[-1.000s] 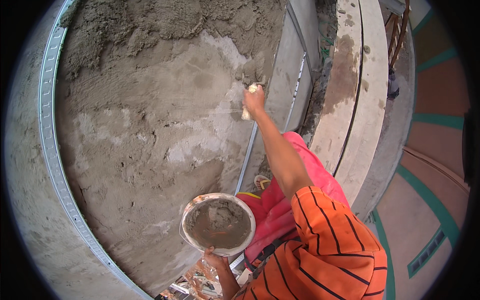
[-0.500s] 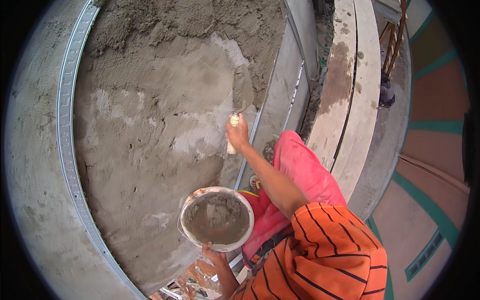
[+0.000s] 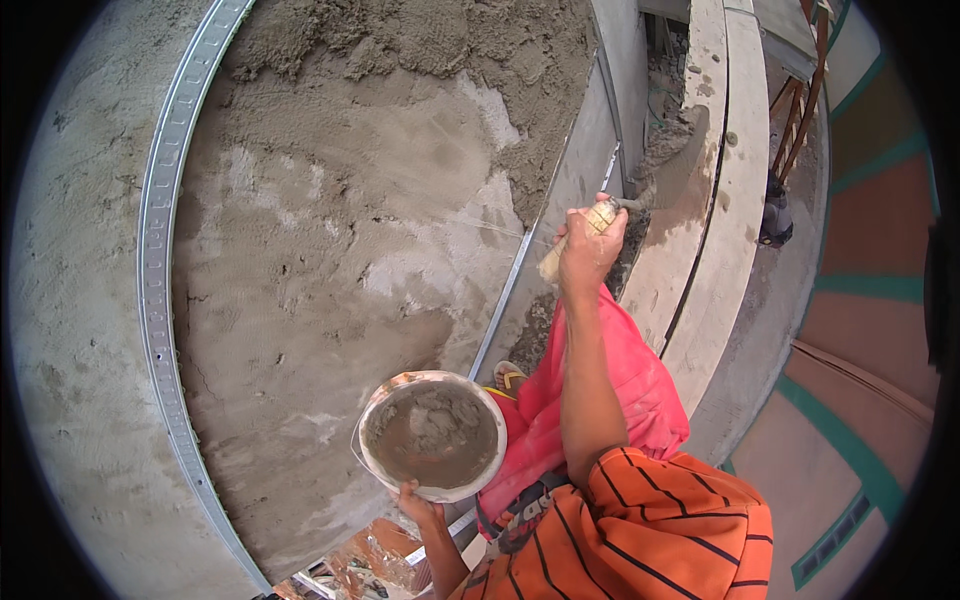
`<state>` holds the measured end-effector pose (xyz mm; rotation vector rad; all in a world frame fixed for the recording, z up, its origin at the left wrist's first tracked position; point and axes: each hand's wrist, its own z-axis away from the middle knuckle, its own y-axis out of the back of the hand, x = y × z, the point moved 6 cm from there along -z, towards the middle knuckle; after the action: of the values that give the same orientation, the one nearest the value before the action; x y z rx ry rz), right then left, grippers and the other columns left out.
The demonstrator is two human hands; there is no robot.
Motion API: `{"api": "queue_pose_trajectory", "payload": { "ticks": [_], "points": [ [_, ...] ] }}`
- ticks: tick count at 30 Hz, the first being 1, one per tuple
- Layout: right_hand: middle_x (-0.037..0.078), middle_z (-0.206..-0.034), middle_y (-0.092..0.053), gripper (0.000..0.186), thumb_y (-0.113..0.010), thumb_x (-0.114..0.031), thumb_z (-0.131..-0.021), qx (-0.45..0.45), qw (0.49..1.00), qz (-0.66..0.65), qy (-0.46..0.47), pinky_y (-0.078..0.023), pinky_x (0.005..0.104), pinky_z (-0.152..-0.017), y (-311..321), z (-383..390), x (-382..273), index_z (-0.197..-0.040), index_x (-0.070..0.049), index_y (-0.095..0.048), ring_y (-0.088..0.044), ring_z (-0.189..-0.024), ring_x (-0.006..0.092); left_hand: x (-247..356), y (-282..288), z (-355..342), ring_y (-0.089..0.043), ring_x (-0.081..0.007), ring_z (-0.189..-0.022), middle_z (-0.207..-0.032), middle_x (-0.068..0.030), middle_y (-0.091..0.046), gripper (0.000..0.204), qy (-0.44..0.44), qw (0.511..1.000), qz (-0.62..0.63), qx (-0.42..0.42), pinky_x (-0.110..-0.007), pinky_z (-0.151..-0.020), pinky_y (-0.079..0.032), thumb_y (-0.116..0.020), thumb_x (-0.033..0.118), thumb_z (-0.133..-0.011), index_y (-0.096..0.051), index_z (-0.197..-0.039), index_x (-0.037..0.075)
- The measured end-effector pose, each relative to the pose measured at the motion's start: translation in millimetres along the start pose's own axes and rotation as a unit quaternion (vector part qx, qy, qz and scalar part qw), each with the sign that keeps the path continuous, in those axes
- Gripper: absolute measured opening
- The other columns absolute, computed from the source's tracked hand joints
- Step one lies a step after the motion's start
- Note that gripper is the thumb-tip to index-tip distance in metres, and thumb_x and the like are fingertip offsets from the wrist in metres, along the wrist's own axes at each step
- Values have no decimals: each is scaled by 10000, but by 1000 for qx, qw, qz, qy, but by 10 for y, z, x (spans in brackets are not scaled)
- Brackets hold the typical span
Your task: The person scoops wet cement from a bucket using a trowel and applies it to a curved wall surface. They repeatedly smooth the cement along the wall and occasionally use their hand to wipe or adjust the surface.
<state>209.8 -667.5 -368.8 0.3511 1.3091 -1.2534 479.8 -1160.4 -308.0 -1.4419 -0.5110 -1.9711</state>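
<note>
My right hand (image 3: 592, 250) is wrapped round the pale handle of a trowel (image 3: 668, 165). Grey mortar covers the trowel's blade, which points away over the near plank, off the wall. My left hand (image 3: 418, 503) grips the near rim of a white bucket (image 3: 366, 440), its fingers partly hidden beneath it. Wet grey mortar (image 3: 432, 430) lies inside, heaped toward the middle. To the left of both hands spreads a wall (image 3: 300, 380) with smoothed plaster and bare pale patches; rough, thick mortar (image 3: 420, 40) clings along its far part.
A perforated metal strip (image 3: 158, 300) runs down the wall's left side. A thin metal strip (image 3: 503, 300) marks its right edge. Two long wooden planks (image 3: 725, 260) lie to the right, spotted with mortar. My sandalled foot (image 3: 508, 375) shows beside the bucket. Debris (image 3: 360, 565) lies below.
My right hand has swung the trowel right, away from the wall and over toward the planks. Mortar now shows on its blade. My left hand still holds the bucket in nearly the same place.
</note>
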Motion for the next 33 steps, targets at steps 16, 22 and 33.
{"api": "queue_pose_trajectory", "payload": {
  "ticks": [16,22,33],
  "points": [
    [210,-805,-638,357,-601,-229,-868,-709,516,469,110,-485,467,-654,297,1964,-793,-1115,-9,-468,-632,-732,410,157,-652,394,-590,-216,-1003,-1132,-117,-586,605,-80,995,27,-53,-317,-891,-476,-486,-75,-671,-478,-1274,-23],
    [141,-838,-678,249,-513,-217,-910,-675,275,590,346,-519,448,-587,138,2611,-34,-1062,-20,-512,-686,-731,302,139,-895,610,-552,-180,-1056,-1165,-107,-574,636,-196,954,-197,-114,-261,-934,-408,-503,-50,-647,-509,-1283,-62],
    [123,-820,-683,232,-462,-131,-910,-656,193,612,397,-537,391,-566,35,2824,-123,-1066,29,-525,-690,-700,268,72,-733,635,-438,-220,-1277,-1344,-164,-500,711,-164,974,-117,-105,-296,-1080,-281,-480,-62,-644,-435,-1353,-90]
  ]
}}
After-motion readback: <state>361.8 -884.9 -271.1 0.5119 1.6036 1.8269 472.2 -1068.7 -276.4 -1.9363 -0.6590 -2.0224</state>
